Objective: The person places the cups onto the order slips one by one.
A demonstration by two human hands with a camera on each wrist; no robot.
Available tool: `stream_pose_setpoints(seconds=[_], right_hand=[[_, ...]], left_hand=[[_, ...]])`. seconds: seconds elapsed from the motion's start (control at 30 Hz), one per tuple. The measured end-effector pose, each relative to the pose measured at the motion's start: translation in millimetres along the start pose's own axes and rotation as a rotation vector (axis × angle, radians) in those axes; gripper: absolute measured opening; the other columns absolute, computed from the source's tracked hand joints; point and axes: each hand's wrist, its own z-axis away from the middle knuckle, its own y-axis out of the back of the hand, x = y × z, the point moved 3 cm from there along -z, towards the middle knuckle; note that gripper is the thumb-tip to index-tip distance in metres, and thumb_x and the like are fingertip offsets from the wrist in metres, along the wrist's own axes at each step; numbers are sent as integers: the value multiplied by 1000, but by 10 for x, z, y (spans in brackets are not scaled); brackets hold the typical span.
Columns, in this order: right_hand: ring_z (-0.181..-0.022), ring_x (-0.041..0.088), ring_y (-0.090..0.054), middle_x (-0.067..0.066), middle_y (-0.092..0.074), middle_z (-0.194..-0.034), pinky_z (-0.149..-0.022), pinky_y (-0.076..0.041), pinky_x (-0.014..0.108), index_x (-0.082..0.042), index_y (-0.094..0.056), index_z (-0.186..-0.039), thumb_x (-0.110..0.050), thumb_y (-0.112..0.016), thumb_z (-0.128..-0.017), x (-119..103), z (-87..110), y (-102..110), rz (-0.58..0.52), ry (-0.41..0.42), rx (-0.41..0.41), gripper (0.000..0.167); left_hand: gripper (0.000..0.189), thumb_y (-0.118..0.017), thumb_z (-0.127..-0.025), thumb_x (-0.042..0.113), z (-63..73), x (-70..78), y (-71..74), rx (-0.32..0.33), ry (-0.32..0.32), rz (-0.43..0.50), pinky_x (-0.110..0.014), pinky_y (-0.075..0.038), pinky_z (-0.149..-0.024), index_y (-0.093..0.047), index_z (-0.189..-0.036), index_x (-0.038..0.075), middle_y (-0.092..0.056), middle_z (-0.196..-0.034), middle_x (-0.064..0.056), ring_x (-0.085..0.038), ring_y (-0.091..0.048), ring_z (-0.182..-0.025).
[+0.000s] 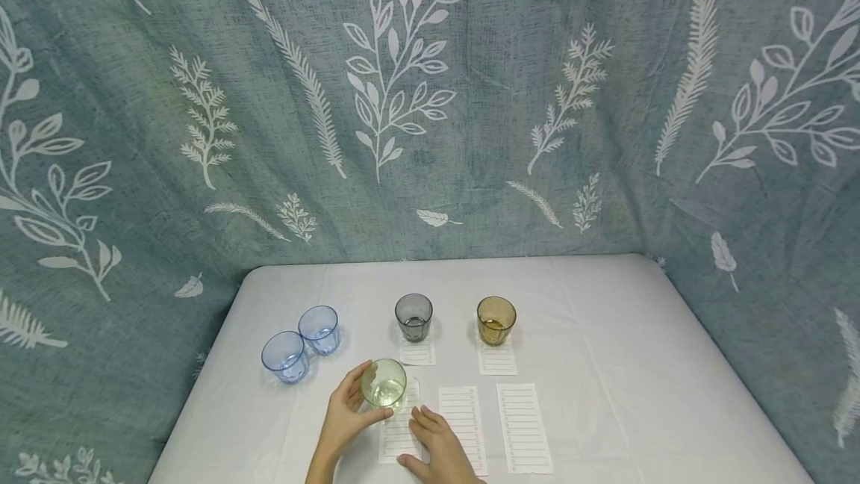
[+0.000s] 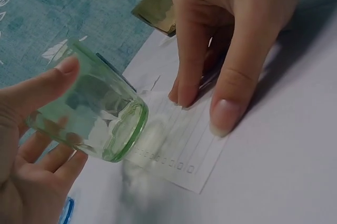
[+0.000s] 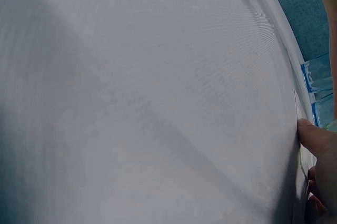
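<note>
My left hand (image 1: pixel 346 409) holds a pale green glass (image 1: pixel 384 383), thumb on one side and fingers round the other. In the left wrist view the green glass (image 2: pixel 100 113) is tilted and raised over a lined paper strip (image 2: pixel 174 153). My right hand (image 1: pixel 440 447) rests fingertips and thumb on that strip (image 1: pixel 399 435), its fingers bent only loosely. Whether it pinches the paper cannot be told. At the right wrist view's edge, part of the right hand (image 3: pixel 321 150) shows.
Two blue glasses (image 1: pixel 285 358) (image 1: pixel 319 331) stand at the left. A grey glass (image 1: pixel 413 317) and an amber glass (image 1: pixel 496 320) stand farther back, each by a short lined strip (image 1: pixel 497 361). Two more strips (image 1: pixel 463 420) (image 1: pixel 524 428) lie on the white tablecloth (image 1: pixel 618 394).
</note>
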Motion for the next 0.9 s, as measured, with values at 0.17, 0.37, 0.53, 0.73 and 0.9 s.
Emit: stream_pose_setpoints(seconds=[0.17,0.37,0.53,0.73,0.9], right_hand=[[-117,35,-54,19,-59,-125,-94,-49,45,6,-63,-115,-43,-70,-81,11,4,0,8,16,12,60],[-116,35,-54,19,-59,-125,-93,-50,45,4,-64,-115,-41,-72,-80,16,2,-5,8,17,14,57],[-118,36,-53,19,-58,-127,-94,-49,47,4,-63,-116,-41,-71,-80,16,-8,-6,-12,-11,-14,58],[-119,36,-52,19,-57,-128,-96,-47,47,6,-61,-118,-41,-71,-81,11,-12,-15,-26,-32,-30,61],[-120,36,-50,19,-56,-130,-97,-47,47,8,-58,-121,-42,-70,-81,3,-12,-14,-34,-49,-41,65]], left_hand=[[81,-84,-64,0,7,-79,-67,-30,28,-21,-61,-36,-101,-43,-134,-5,-47,-134,-29,-49,-45,-121],[82,-83,-64,0,38,-111,-122,-56,31,-9,-57,-37,-102,-42,-135,-6,-46,-135,-28,-46,-45,-123],[82,-83,-65,0,46,-143,-122,-59,47,2,-58,-35,-104,-41,-135,-5,-46,-136,-28,-46,-45,-123],[82,-83,-65,0,50,-169,-108,-60,40,-7,-61,-35,-102,-41,-136,-5,-45,-135,-30,-48,-44,-123],[81,-84,-65,4,74,-152,-98,-57,40,-34,-60,-35,-102,-43,-134,-4,-46,-135,-28,-47,-44,-123]])
